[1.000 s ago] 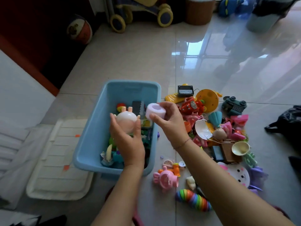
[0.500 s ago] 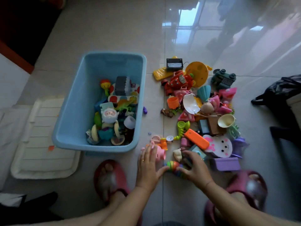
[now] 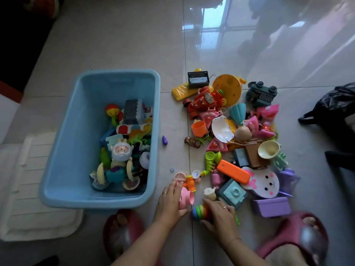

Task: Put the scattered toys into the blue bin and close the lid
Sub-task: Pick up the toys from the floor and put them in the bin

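Since the left hand (image 3: 170,201) has a curled grip on the pink toy (image 3: 186,198) and the right hand (image 3: 219,214) cups the rainbow toy (image 3: 199,209) at bottom centre, lift both straight up, clear the blue bin (image 3: 153,116) rim at centre left, and drop them on the bare left side.

The open blue plastic bin (image 3: 80,135) stands on the glossy tiled floor (image 3: 124,45), its right half filled with toys. A flat white ribbed lid (image 3: 32,189) lies just left of it. Right of the bin, many colourful toys are scattered. The left hand (image 3: 170,202) lies on a pink plastic pig toy (image 3: 187,197). The right hand (image 3: 221,215) covers a rainbow-striped ringed toy (image 3: 199,210). 2 pink slippers (image 3: 299,240) show at the bottom.
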Demonstrator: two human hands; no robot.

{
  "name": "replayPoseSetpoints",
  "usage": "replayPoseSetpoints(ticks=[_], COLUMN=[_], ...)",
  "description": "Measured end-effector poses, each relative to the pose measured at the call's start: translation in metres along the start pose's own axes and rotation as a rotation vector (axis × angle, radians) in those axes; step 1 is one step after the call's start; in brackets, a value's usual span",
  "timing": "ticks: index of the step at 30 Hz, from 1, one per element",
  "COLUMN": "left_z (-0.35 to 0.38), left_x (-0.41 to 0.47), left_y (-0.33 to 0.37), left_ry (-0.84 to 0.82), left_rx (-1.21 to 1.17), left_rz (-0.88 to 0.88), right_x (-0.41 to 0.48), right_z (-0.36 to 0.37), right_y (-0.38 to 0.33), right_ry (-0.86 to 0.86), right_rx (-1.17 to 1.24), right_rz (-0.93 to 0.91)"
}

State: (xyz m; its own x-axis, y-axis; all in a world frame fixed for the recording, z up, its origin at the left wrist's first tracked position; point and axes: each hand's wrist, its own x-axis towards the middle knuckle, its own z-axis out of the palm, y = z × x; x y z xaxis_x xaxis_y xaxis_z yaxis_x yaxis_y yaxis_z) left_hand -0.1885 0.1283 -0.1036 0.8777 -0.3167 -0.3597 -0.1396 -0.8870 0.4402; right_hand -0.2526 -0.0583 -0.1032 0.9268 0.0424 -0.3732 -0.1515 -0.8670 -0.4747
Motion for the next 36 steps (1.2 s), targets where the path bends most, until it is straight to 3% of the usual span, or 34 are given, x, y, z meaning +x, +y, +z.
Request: replayPoseSetpoints(ticks=[3,9,11,15,17,20,23,25,28,31,36], left_z=[-0.011,-0.089,-0.129,-0.215,-0.237,-0.236,-0.215,-0.198,-0.158,-0.102,-0.028], left_x=[0.007,0.016,0.015,0.018,0.020,0.020,0.014,0.011,0.013,0.020,0.035], left_y=[0.008,0.088,0.106,0.092,0.059,0.015,0.015,0.038,0.079,0.097,0.063], left_ry=[0.114,0.629,0.813,1.283,1.402,1.307,1.179,1.159,1.033,0.738,0.160], left_rx=[-0.131,-0.354,-0.439,-0.550,-0.544,-0.540,-0.472,-0.479,-0.436,-0.362,-0.141], left_rz=[0.017,0.238,0.286,0.073,-0.058,-0.208,-0.302,-0.256,-0.020,0.125,-0.052], right_x=[0.023,0.065,0.079,0.096,0.099,0.106,0.116,0.118,0.109,0.091,0.080], right_z=[-0.018,-0.134,-0.175,-0.222,-0.231,-0.220,-0.191,-0.171,-0.143,-0.121,-0.099], right_y=[-0.002,-0.055,-0.089,-0.170,-0.206,-0.238,-0.222,-0.181,-0.096,-0.017,0.052], right_ry=[0.141,0.507,0.587,0.474,0.372,0.278,0.285,0.375,0.471,0.441,0.278], right_rx=[0.155,0.807,0.964,1.183,1.241,1.200,1.010,0.855,0.576,0.280,-0.054], right_rz=[0.018,0.150,0.106,-0.115,-0.216,-0.276,-0.236,-0.171,-0.020,0.124,0.104])
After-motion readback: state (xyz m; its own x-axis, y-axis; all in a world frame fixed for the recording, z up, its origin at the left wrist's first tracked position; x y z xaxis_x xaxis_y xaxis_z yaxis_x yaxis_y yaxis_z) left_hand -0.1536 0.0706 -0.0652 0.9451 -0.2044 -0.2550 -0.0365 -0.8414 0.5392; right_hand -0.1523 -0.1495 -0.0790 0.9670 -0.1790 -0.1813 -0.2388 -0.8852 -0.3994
